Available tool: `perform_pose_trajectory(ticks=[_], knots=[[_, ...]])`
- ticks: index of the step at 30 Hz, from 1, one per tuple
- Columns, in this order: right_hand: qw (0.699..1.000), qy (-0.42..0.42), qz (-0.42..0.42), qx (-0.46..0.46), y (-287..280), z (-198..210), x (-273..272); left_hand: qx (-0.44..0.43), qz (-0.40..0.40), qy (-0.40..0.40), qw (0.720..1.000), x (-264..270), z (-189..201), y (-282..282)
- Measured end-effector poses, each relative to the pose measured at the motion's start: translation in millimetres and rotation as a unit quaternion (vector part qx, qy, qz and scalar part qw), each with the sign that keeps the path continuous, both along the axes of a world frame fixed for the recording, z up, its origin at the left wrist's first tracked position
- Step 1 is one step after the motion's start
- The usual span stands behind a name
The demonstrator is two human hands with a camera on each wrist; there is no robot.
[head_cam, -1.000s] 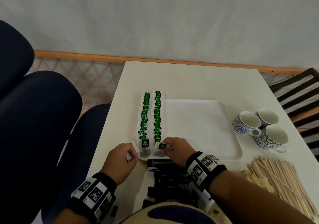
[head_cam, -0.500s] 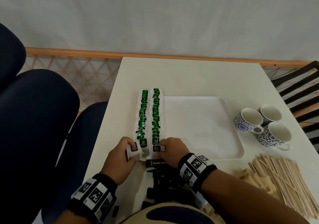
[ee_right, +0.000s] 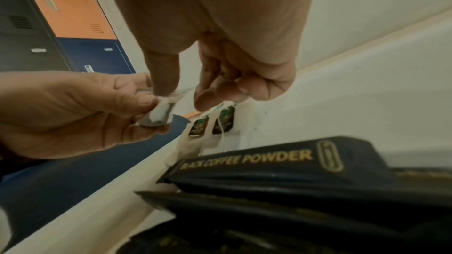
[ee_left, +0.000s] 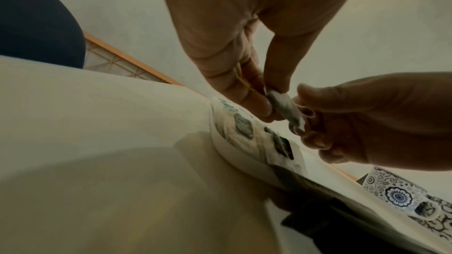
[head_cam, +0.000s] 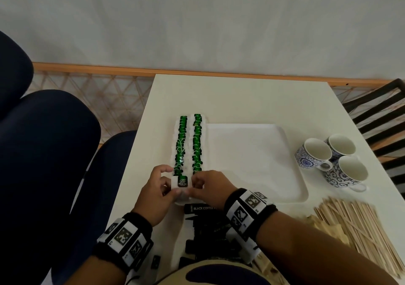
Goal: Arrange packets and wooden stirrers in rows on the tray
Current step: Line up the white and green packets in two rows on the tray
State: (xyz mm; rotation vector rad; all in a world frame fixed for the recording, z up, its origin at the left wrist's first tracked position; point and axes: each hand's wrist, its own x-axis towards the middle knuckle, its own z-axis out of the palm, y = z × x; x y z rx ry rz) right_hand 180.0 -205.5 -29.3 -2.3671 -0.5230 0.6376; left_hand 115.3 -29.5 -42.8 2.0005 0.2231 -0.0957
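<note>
While both hands meet at the near left corner of the tray [head_cam: 293, 188], they share one tea bag [head_cam: 181, 183]: the left hand [head_cam: 156, 193] pinches its left edge w/ thumb & fingertips, and the right hand [head_cam: 210, 189] pinches its right edge w/ thumb & forefinger, its other fingers curled under. From the left wrist cam the bag [ee_left: 285, 107] sits crumpled btwn the two sets of fingertips, lifted just above the tray rim [ee_left: 234, 154]; from the right wrist cam it shows as a small white wad [ee_right: 159, 115] in the left hand [ee_right: 80, 111], w/ the right hand [ee_right: 220, 55] over it. Two rows of tea bags [head_cam: 189, 144] w/ green tags run near-to-far along the left side of the tray, side by side & overlapping; the held bag is at the near end of the left row. Rest of the tray, to the right, is bare white. Just near the tray edge lies a pile of black coffee packets [head_cam: 206, 230], top one reading "BLACK COFFEE POWDER" [ee_right: 247, 159], partly under the right wrist. On the table [head_cam: 241, 96], near right, a heap of wooden stirrers [head_cam: 359, 234] w/ some tan packets [head_cam: 324, 230] beside it on its left. Three blue-&-white cups [head_cam: 333, 162] stand clustered, touching, right of the tray. Dark blue chairs [head_cam: 43, 153] to the left; a black slatted chair [head_cam: 385, 113] at far right.
</note>
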Motion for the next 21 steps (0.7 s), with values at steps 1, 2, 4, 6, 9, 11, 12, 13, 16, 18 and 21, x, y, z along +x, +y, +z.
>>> perform_pose_trajectory(ticks=[1, 2, 4, 6, 9, 11, 12, 13, 16, 18, 21], knots=[[1.0, 0.001, 0.012, -0.012, 1, -2, 0, 0.003, 0.002, 0.001, 1.0, 1, -2, -2], [0.999, 0.003, 0.02, -0.028, 3, -3, 0, 0.01, 0.007, 0.004, 1.0, 1, -4, -3], [0.997, -0.006, 0.035, -0.068, 6, -7, -1, 0.021, 0.026, 0.02, 0.999, 0, -8, -5], [0.995, -0.021, 0.041, -0.092, 10, -12, -2, 0.034, 0.04, 0.036, 0.998, 0, -12, -6], [0.99, -0.041, 0.036, -0.127, 14, -17, -2, 0.055, 0.048, 0.044, 0.996, 0, -13, -8], [0.986, -0.059, 0.041, -0.153, 14, -15, -2, 0.077, 0.047, 0.044, 0.995, 0, -15, -8], [0.984, -0.066, 0.044, -0.16, 14, -13, -2, 0.087, 0.048, 0.047, 0.994, 0, -16, -7], [0.983, -0.071, 0.047, -0.163, 13, -12, -2, 0.094, 0.051, 0.052, 0.993, 0, -18, -7], [0.982, -0.069, 0.05, -0.169, 15, -11, -4, 0.093, 0.071, 0.072, 0.99, -1, -21, -6], [0.979, -0.073, 0.054, -0.183, 17, -12, -5, 0.095, 0.078, 0.079, 0.989, -1, -20, -7], [0.972, -0.086, 0.055, -0.211, 20, -12, -4, 0.096, 0.085, 0.081, 0.988, -1, -19, -9]])
